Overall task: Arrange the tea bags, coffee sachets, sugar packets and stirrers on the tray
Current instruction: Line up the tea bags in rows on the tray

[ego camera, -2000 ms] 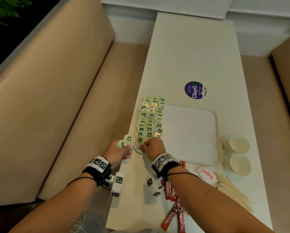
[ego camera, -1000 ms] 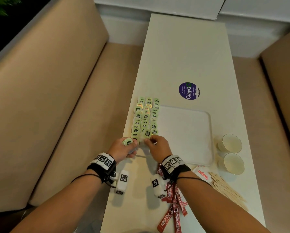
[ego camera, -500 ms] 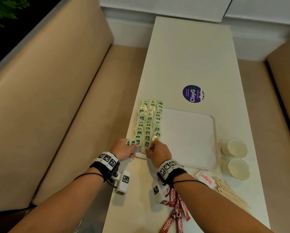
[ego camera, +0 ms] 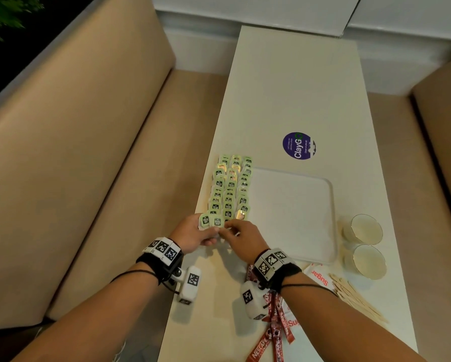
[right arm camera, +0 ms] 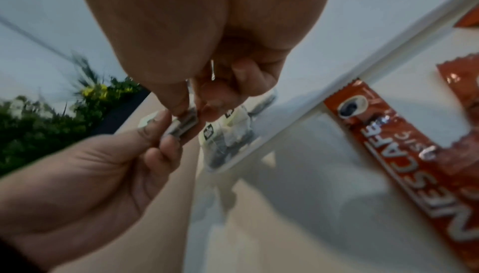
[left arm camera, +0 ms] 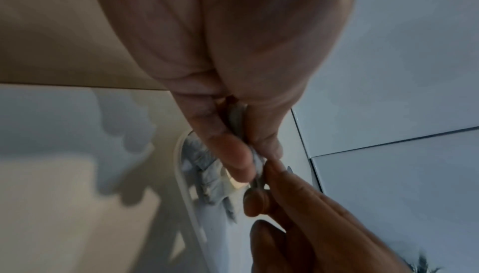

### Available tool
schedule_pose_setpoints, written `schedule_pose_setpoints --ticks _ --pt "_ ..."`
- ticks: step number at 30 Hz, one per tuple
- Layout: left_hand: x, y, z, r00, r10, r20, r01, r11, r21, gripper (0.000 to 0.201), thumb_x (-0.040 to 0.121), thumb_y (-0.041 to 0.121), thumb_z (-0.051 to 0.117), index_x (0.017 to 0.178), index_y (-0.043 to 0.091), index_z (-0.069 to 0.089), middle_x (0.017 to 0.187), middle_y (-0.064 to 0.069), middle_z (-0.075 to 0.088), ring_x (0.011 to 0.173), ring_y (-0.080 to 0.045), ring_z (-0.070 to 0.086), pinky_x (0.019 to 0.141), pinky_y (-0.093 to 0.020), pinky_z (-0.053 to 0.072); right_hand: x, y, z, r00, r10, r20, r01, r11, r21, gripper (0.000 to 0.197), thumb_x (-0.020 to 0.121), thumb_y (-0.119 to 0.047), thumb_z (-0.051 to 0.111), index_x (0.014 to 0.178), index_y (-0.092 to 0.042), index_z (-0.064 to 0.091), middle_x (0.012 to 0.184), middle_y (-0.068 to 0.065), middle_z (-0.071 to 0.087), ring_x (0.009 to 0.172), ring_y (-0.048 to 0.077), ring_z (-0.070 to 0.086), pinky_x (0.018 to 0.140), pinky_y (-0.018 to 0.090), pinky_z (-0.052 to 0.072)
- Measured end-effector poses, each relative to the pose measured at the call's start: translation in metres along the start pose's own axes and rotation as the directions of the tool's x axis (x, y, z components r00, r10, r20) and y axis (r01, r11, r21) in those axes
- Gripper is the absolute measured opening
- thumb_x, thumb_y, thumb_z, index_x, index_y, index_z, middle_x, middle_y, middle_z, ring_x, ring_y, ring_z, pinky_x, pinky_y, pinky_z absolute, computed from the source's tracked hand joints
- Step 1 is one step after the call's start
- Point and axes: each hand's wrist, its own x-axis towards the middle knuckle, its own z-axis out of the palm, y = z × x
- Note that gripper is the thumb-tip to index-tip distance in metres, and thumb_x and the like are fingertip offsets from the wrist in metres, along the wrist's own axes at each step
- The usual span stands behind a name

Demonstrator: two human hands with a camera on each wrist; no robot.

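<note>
Three overlapping rows of green tea bags (ego camera: 231, 189) lie along the left side of the white tray (ego camera: 297, 212). At the tray's near left corner my left hand (ego camera: 193, 235) pinches a small stack of tea bags (ego camera: 211, 221) between thumb and fingers. My right hand (ego camera: 241, 235) meets it and pinches the same stack (right arm camera: 181, 126) at its right edge. Red coffee sachets (ego camera: 271, 333) lie under my right wrist. Sugar packets (ego camera: 318, 275) and wooden stirrers (ego camera: 355, 296) sit to the right of them.
Two paper cups (ego camera: 365, 244) stand right of the tray. A purple round sticker (ego camera: 299, 145) sits beyond the tray. The narrow white table (ego camera: 292, 82) runs between beige bench seats (ego camera: 88, 152); its left edge is close to my left hand.
My right hand left the bottom of the rows and came back to the stack in my left hand. The left hand's stack has thinned, and the rows reach the tray's near edge.
</note>
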Motion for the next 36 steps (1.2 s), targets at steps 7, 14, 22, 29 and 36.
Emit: schedule_pose_setpoints --ticks 7,14,22,29,36 --pt "0.006 0.004 0.009 0.999 0.006 -0.036 -0.006 1.000 0.003 0.016 0.096 0.021 0.065 0.107 0.009 0.069 0.087 -0.012 0.074 0.071 -0.018 0.068 0.069 -0.028 0.060 0.004 0.001 -0.018 0.995 0.030 -0.092 -0.026 0.998 0.052 0.023 0.094 -0.034 0.070 0.083 -0.014 0.065 0.076 0.003 0.065 0.065 0.013 0.054 0.067 0.035 0.051" --pt "0.007 0.010 0.007 0.995 -0.067 -0.067 0.065 0.997 -0.036 0.027 0.106 0.008 0.039 0.109 0.002 0.065 0.101 -0.009 0.070 0.073 -0.017 0.061 0.058 -0.021 0.051 0.003 0.025 -0.035 0.978 0.194 -0.080 -0.197 0.980 -0.039 0.043 0.089 -0.035 0.074 0.071 0.001 0.060 0.060 0.001 0.049 0.054 0.015 0.041 0.055 0.029 0.040" --pt "0.017 0.010 0.007 0.996 -0.036 -0.081 0.042 0.997 0.072 0.032 0.104 0.006 0.039 0.104 0.012 0.070 0.086 -0.012 0.052 0.072 -0.023 0.046 0.074 -0.042 0.050 0.002 0.026 -0.022 0.958 0.269 -0.102 -0.283 0.944 -0.168 0.024 0.090 -0.032 0.066 0.069 -0.022 0.065 0.076 -0.002 0.070 0.073 0.020 0.066 0.071 0.038 0.059" --pt "0.026 0.004 0.003 0.998 0.055 -0.027 -0.037 0.891 0.453 0.008 0.096 0.019 0.062 0.096 0.015 0.068 0.075 -0.003 0.059 0.063 -0.017 0.048 0.061 -0.030 0.044 0.001 0.029 -0.018 0.947 0.286 -0.146 -0.302 0.947 -0.110 0.015 0.091 -0.039 0.065 0.084 -0.026 0.061 0.082 -0.008 0.064 0.080 0.016 0.063 0.075 0.037 0.056" --pt "0.032 0.004 0.019 0.997 0.072 0.010 -0.062 0.777 0.627 0.014 0.090 0.017 0.073 0.100 0.014 0.064 0.069 0.003 0.050 0.065 -0.016 0.046 0.070 -0.028 0.045 0.001 0.034 -0.021 0.955 0.266 -0.131 -0.283 0.950 -0.132 0.015 0.089 -0.037 0.069 0.084 -0.025 0.062 0.082 -0.006 0.065 0.079 0.018 0.063 0.074 0.037 0.055"
